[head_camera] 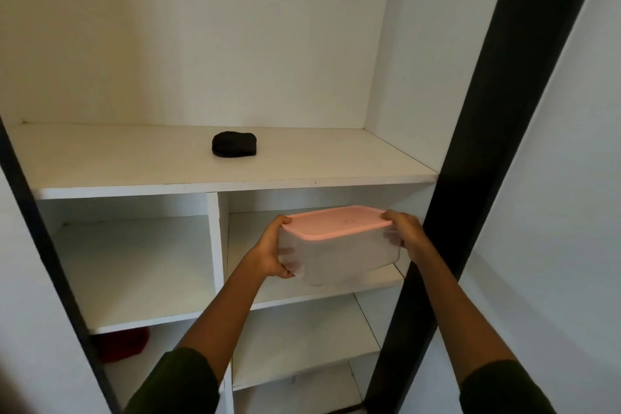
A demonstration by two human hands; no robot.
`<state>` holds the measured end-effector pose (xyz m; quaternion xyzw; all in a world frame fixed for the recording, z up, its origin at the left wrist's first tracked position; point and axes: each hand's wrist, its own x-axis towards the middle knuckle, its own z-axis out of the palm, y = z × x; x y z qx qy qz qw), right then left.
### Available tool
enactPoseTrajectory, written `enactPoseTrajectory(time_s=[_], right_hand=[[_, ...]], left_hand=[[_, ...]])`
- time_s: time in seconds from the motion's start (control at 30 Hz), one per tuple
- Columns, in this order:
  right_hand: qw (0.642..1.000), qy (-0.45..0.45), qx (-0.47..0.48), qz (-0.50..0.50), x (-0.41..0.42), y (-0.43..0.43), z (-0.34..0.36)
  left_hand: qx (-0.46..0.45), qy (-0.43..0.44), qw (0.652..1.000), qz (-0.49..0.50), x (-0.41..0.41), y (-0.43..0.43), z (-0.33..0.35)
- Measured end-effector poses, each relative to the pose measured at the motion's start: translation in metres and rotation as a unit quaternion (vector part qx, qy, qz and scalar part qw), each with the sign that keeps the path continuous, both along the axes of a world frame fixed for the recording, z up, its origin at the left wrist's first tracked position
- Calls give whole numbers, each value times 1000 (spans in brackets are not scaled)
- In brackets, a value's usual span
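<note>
A translucent plastic box [339, 255] with a pink lid [336, 222] is held in front of the right-hand compartment of a white cupboard. My left hand [274, 247] grips its left end, thumb on the lid's edge and fingers under the base. My right hand [405, 235] grips the right end the same way. The box sits at the mouth of the compartment, just above its shelf [279, 292]. I cannot tell whether its base touches the shelf.
A black bundle of cloth [234, 143] lies on the wide upper shelf [134, 161]. A white divider [215, 245] splits the level below. A red cloth [124, 343] sits on a lower left shelf. Dark frame posts [470, 178] flank the cupboard.
</note>
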<state>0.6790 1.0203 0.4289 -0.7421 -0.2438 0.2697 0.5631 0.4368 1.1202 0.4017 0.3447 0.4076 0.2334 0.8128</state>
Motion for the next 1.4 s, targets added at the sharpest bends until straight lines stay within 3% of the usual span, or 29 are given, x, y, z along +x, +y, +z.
enactPoseTrajectory(time_s=[0.2, 0.43, 0.6, 0.77, 1.07, 1.17, 1.3, 1.4], right_hand=[[993, -54, 88, -50, -38, -56, 57], [970, -64, 219, -82, -59, -74, 142], [960, -100, 250, -80, -50, -22, 171], [968, -108, 222, -53, -26, 42, 174], [982, -140, 123, -16, 43, 153, 158], [983, -173, 46, 45, 59, 181, 156], [960, -250, -34, 119, 73, 196, 163], [897, -406, -118, 128, 79, 215, 172]], left_hand=[[106, -37, 994, -10, -29, -33, 49], [266, -65, 962, 8, -43, -44, 140], [235, -72, 968, 49, -21, 5, 194], [217, -84, 967, 104, 14, 63, 202], [220, -34, 972, 81, 72, 180, 189], [230, -19, 970, 71, 85, 218, 180], [211, -29, 975, 67, 85, 243, 157], [209, -47, 974, 73, 89, 248, 144]])
